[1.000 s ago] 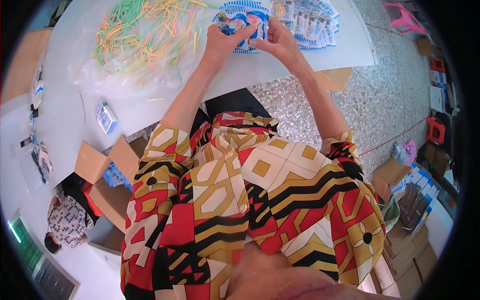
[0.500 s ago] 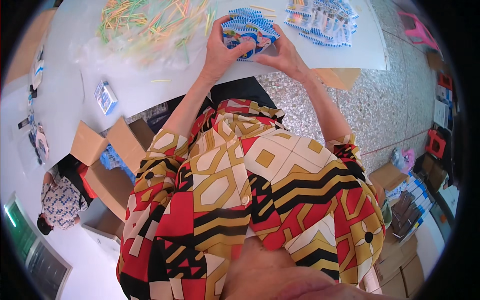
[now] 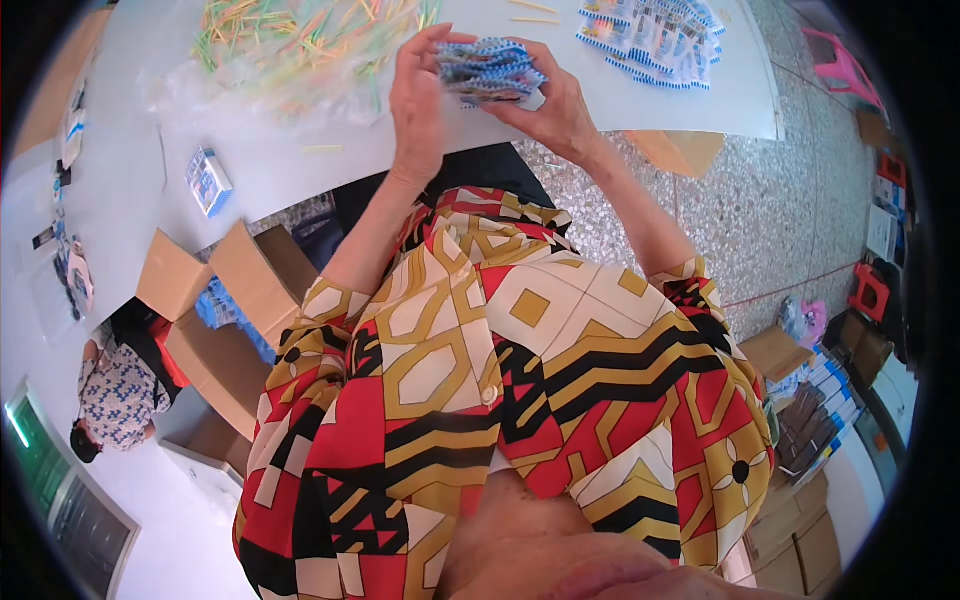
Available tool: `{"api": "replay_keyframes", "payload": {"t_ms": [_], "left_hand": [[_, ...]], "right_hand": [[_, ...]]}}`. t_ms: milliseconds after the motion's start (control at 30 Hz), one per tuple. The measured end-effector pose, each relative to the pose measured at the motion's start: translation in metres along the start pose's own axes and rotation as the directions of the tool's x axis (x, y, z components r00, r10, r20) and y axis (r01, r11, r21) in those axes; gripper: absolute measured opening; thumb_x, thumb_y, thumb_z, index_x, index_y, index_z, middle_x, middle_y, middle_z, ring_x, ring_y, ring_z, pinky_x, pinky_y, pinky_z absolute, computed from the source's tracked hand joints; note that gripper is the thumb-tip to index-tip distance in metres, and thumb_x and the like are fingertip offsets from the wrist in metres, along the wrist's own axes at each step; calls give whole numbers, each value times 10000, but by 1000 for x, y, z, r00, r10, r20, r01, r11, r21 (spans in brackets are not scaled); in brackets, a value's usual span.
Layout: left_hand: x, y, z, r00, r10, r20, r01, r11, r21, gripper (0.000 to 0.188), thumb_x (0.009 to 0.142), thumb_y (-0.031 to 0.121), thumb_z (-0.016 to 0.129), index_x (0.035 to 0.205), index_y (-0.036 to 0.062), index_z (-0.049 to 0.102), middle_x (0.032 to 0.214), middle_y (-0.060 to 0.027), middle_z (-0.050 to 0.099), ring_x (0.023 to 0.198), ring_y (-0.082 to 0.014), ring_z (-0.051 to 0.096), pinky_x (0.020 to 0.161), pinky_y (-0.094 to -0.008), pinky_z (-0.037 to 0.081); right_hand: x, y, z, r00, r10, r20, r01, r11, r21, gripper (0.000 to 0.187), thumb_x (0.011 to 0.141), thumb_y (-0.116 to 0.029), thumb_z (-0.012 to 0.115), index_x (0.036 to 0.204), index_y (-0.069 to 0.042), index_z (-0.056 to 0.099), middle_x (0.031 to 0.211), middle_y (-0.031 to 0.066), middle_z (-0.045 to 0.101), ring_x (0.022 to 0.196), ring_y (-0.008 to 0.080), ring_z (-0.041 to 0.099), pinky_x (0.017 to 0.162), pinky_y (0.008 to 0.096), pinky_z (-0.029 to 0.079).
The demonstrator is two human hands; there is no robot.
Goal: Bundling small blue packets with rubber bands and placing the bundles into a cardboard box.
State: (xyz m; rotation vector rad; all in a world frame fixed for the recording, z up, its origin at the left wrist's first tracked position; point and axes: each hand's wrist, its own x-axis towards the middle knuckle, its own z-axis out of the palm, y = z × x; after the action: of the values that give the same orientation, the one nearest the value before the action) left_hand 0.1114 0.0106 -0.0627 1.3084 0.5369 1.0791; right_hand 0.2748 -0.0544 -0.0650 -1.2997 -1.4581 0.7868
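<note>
I view the sachet stack [image 3: 490, 72] crosswise inside the surface's [image 3: 265, 172] front edge; right hand [image 3: 562, 112] grips one end; open left hand [image 3: 416, 108] perhaps touches.

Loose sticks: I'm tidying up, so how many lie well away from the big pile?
3: one stick near the edge of the table, two more sticks beyond the right hand. Others may be hidden.

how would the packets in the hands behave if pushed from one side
The packets would probably slide or splay apart, being stacked in many thin layers with uneven edges. Their wrappers look thin and crinkled, so they may bend rather than stay stiff.
</note>
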Motion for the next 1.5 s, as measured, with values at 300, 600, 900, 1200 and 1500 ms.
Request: {"api": "replay_keyframes", "payload": {"t_ms": [300,600,900,1200,1500], "left_hand": [[16,1,4,997,48,63,-60,976,209,627,990,463,171,1116,-6,567,1125,-96,591,1058,-164,519,982,-310,347],[15,6,22,991,-55,124,67,993,-93,618,985,472,191,1135,2,562,1119,-94,593,1053,-155,528,962,-289,377],[-3,-2,-18,963,-227,145,180,943,280,588,769,166,744,1272,67,456,1152,-62,584,1061,-148,553,933,-311,440],[-25,70,-14,991,-55,125,-32,798,602,556,744,269,747,1211,69,520,1078,-96,625,955,-190,622,851,-292,483],[-94,176,-62,942,-46,-331,257,732,630,625,752,256,732,1295,98,465,1072,-136,618,949,-154,616,831,-289,489]], "right_hand": [[0,11,10,988,-42,147,49,998,-43,655,677,-99,780,1239,-94,444,1093,107,615,993,246,617,876,327,492],[11,14,1,993,26,114,-32,998,54,546,709,-156,767,1186,-78,513,1021,93,659,918,217,645,844,306,499],[20,29,14,973,88,216,-113,988,109,481,707,-158,764,1130,-45,565,951,81,672,833,141,612,795,301,495],[15,-39,16,964,99,246,-117,991,61,417,736,42,706,1127,9,565,1062,90,614,960,150,587,850,284,484],[52,-125,103,859,-203,469,166,979,121,358,770,16,681,1110,29,569,1009,77,628,898,137,597,789,278,495]]}}
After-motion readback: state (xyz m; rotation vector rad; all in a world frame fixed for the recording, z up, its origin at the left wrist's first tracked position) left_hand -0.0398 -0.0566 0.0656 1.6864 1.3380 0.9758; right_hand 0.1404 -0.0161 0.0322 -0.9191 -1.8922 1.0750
